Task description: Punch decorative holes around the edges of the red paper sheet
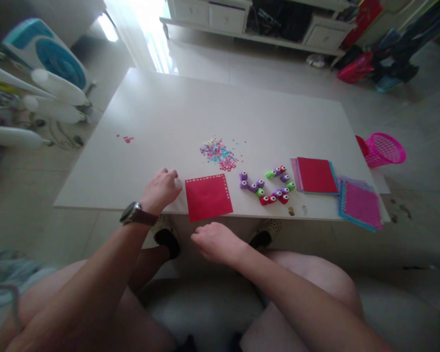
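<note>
A red paper square point(209, 197) lies flat at the near edge of the white desk point(168, 112). It is turned a little, and its near side sticks out a bit past that edge. Tiny holes run along its far side and its right side.

The left hand point(162, 189), with a watch point(130, 212) on its wrist, rests on the desk just to the left of the paper. Its fingers point(173, 177) are bent and point at the paper's left side, very close to it. The right hand point(216, 240) is off the desk, below the near edge, just under the paper's near left corner. Its fingers are curled in too. Nothing shows in either hand, but with the fingers bent like this one cannot tell for sure.

So the paper sits between the two hands, and the left one is the closer.

To the right of the paper lie small colored punches point(266, 187), and behind it a little heap of paper bits point(220, 152).
</note>
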